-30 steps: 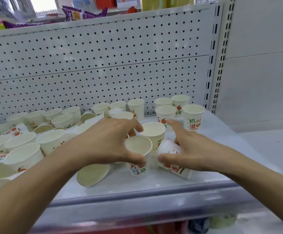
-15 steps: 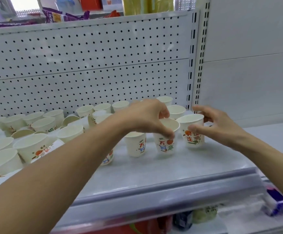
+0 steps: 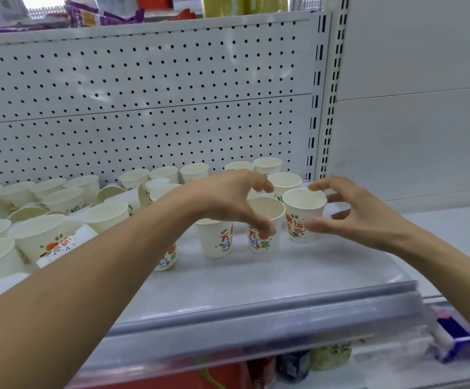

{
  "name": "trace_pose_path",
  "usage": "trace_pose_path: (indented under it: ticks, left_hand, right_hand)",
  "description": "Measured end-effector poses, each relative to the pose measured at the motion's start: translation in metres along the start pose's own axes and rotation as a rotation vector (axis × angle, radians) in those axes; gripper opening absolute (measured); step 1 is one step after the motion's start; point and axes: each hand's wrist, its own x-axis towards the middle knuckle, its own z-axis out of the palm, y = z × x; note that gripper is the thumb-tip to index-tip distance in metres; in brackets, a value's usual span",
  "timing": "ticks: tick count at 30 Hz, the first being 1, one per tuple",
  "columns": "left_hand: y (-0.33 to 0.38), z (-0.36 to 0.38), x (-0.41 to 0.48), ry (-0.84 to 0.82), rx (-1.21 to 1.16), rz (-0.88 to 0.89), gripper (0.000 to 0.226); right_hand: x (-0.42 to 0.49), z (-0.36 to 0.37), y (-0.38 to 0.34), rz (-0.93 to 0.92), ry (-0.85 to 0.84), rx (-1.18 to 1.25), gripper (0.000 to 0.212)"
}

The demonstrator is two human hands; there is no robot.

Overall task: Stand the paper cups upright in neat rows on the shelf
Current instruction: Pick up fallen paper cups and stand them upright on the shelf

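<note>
Front row, right end of the shelf (image 3: 256,279): my right hand (image 3: 354,220) pinches the end cup (image 3: 295,228), which stands upright with its axis vertical. My left hand (image 3: 222,197) arches over the middle cup (image 3: 262,245) just beside it; I cannot confirm a grip.

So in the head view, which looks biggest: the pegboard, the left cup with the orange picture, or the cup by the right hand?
1. Pegboard
2. Left cup
3. Right cup
The left cup likely looks bigger only through nearness.
</note>
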Motion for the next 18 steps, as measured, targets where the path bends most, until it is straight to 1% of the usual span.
trace_pose_path:
  ticks: [2,6,9,12,15,18]
  left_hand:
    - [-0.001,0.000,-0.002,0.016,-0.030,-0.021,0.082]
    - [-0.001,0.001,-0.001,0.042,-0.063,-0.046,0.077]
    - [-0.001,0.002,0.001,0.038,-0.070,-0.038,0.069]
    - [-0.002,-0.005,-0.005,0.037,-0.095,-0.053,0.069]
    - [-0.014,-0.026,-0.027,0.160,-0.139,-0.108,0.070]
    - [-0.030,-0.043,-0.066,0.261,-0.123,-0.191,0.066]
  right_hand:
    - [0.005,0.002,-0.007,-0.016,0.022,-0.030,0.073]
    - [0.019,0.010,-0.014,-0.029,0.069,-0.183,0.083]
    - [0.026,0.011,-0.014,-0.032,0.050,-0.225,0.073]
    - [0.028,0.007,-0.012,-0.017,-0.006,-0.185,0.066]
    - [0.028,0.000,-0.012,-0.040,-0.009,-0.183,0.068]
    - [0.029,-0.002,-0.031,-0.190,0.085,-0.158,0.060]
